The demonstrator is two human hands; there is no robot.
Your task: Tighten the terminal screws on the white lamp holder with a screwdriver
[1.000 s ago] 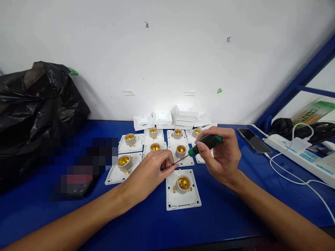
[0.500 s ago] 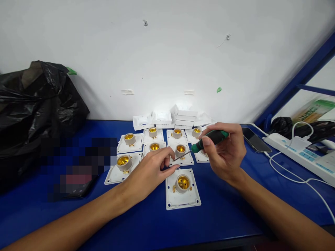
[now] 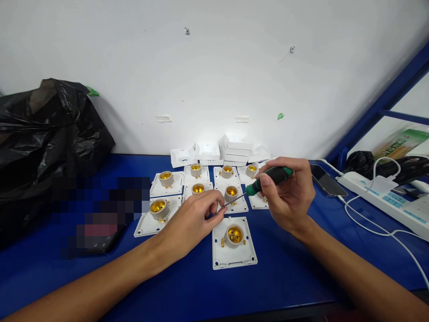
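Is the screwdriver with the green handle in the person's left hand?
No, the right hand grips the screwdriver, while the left hand pinches near its tip.

A blue workbench (image 3: pixel 284 277) carries white lamp-holder plates (image 3: pixel 233 243) (brass sockets up), a phone (image 3: pixel 324 180), a power strip (image 3: pixel 385 201) and a black bag (image 3: pixel 50 134).

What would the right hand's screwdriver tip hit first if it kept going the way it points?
Probably the left hand's fingertips: the screwdriver in the right hand slants down-left, its tip right at them; depth is unclear.
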